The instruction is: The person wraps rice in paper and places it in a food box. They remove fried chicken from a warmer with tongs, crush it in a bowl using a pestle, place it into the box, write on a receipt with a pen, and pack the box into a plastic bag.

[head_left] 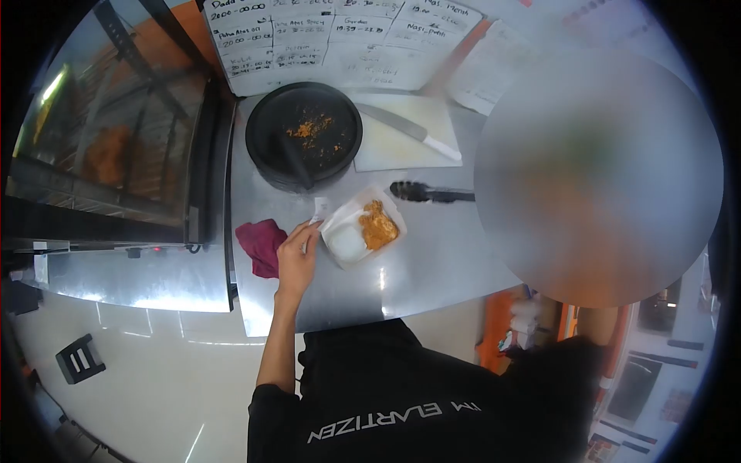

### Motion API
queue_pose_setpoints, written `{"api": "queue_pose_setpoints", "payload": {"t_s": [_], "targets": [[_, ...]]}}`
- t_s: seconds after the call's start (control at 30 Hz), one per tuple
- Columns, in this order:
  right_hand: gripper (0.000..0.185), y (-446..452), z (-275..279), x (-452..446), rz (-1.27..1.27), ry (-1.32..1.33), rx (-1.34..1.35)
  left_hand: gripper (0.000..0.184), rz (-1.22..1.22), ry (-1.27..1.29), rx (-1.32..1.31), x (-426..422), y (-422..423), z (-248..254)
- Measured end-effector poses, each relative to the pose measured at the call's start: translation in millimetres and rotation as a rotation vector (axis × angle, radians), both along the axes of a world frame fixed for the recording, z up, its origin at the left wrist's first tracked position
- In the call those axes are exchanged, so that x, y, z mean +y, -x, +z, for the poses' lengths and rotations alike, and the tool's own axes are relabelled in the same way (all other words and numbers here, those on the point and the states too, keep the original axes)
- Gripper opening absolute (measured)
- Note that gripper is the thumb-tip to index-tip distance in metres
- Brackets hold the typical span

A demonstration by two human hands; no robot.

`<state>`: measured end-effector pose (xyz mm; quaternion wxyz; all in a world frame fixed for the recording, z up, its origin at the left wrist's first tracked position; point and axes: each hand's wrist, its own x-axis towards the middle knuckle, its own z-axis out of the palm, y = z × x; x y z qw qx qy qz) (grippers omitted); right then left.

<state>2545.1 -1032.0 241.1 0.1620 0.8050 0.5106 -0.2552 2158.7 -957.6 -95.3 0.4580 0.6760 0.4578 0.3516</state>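
Observation:
My left hand (297,251) is at the left edge of an open white paper box (352,210), fingertips closed around something small and pale that I cannot make out. Inside the box, a mound of white rice (347,242) lies beside a piece of orange-brown fried food (378,226). A small white piece (321,207) stands up at the box's upper left corner. Black-tipped tongs (428,192) lie or hang to the right of the box, their far end hidden by a large blurred disc. My right hand does not show.
A dark red cloth (262,245) lies left of my hand. Behind are a black stone bowl (262,174) with orange crumbs and a dark pestle, and a cutting board (378,154) bearing a knife (401,123). A glass display cabinet (197,139) stands at the left, a written whiteboard (340,58) behind.

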Motion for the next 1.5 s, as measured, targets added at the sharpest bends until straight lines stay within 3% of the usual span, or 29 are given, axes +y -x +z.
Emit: {"api": "queue_pose_setpoints", "payload": {"t_s": [0.1,0.2,0.27,0.37,0.47,0.5,0.6,0.7,0.8,1.0,1.03,1.23,1.27,1.3,1.33,1.37,1.4,1.43,1.5], "targets": [[0.068,-12,10,2,0.018,-0.251,0.132,0.024,-0.029,-0.031,-0.016,7,-15,0],[0.069,-9,-70,45,0.020,-0.523,0.250,0.025,-0.028,-0.077,0.019,12,-29,2],[0.071,-11,-153,90,0.117,-0.674,0.371,0.027,0.002,-0.113,0.093,6,-25,13],[0.068,-1,-229,146,0.174,-0.676,0.217,0.036,0.143,0.275,-0.221,-13,8,39],[0.069,2,-303,193,0.277,-0.773,0.284,0.046,0.293,0.658,-0.867,-27,43,86],[0.070,8,-316,204,0.324,-0.795,0.296,0.057,0.296,0.556,-0.822,-32,54,88],[0.074,5,-373,232,0.517,-0.940,0.300,0.067,0.296,0.430,-0.801,-43,60,107],[0.066,21,-367,247,0.445,-0.634,0.274,0.074,0.287,0.340,-0.600,-40,67,128],[0.063,31,-349,249,0.548,-0.540,0.313,0.079,0.253,0.300,-0.546,-42,61,147],[0.063,68,-301,244,0.587,-0.756,0.392,0.084,0.139,0.257,-0.591,-42,68,170],[0.062,74,-277,238,0.490,-0.664,0.470,0.085,0.118,0.248,-0.599,-40,69,175],[0.059,92,-170,125,0.045,-0.936,0.809,0.087,0.073,0.267,-0.648,-42,67,227],[0.058,90,-187,97,-0.013,-0.957,0.955,0.089,0.070,0.270,-0.657,-38,71,229],[0.056,93,-245,78,-0.049,-1.009,1.119,0.088,0.062,0.253,-0.652,-33,77,198],[0.046,101,-262,44,-0.217,-0.968,1.204,0.088,0.035,0.241,-0.653,-31,80,192],[0.025,109,-286,1,-0.343,-0.916,1.180,0.088,0.005,0.235,-0.654,-28,83,186],[0.012,128,-292,-39,-0.431,-0.764,0.973,0.087,-0.027,0.230,-0.654,-23,87,182],[0.026,152,-277,-73,-0.480,-0.600,0.843,0.087,-0.068,0.257,-0.692,-21,91,182],[0.033,181,-320,-153,-0.481,-0.436,0.781,0.086,-0.158,0.270,-0.700,-17,100,189]]}}
